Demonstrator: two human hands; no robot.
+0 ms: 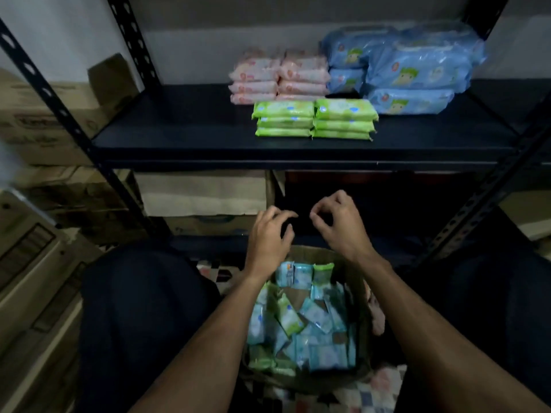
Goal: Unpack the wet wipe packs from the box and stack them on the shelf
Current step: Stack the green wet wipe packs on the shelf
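Hovering left hand [269,234] and right hand [340,225] side by side just above the far rim of the brown cardboard box [311,254], fingers of both loosely curled and gripping nothing, fingertips nearly meeting across a small gap. Looking down into the box at a loose jumble of small wet wipe packs [316,320], glossy soft plastic pouches in pale blue and lime green, printing on them too small to read. Facing a dark metal shelf [179,129] carrying flat pillow-shaped packs: two lime green stacks [313,119] at the front, two pink stacks [280,79] behind, larger blue packs [414,70] at the right showing a cartoon figure in green, brand lettering blurred. Standing the box on a chequered mat [372,389], with printed cardboard cartons [44,120] piled at the left, their lettering unreadable
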